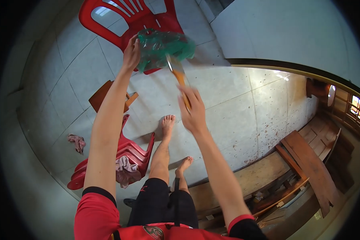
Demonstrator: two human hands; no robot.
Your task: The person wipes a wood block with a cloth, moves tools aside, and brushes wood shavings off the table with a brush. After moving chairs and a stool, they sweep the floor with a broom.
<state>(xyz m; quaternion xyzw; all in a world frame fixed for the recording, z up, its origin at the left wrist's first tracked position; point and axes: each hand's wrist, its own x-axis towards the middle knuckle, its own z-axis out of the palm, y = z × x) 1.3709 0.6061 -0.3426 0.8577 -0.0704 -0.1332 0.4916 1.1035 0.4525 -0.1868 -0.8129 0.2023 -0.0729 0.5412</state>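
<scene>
My left hand (pixel 132 54) is closed on the left edge of a crumpled green plastic bag (pixel 160 46), held up in front of a red plastic chair (pixel 102 26). In my right hand (pixel 194 106) is a paintbrush (pixel 179 75) with an orange-brown handle and a shiny metal band. The far end of the brush overlaps the bag's lower edge, and motion smears it somewhat.
A small wooden stool (pixel 102 96) is by my left arm. Stacked red chairs (pixel 138 150) hold crumpled cloths (pixel 126 170); a pink rag (pixel 77 143) lies on the tiles. Wooden planks (pixel 312 168) are piled at right. A large pale panel (pixel 288 32) stands upper right.
</scene>
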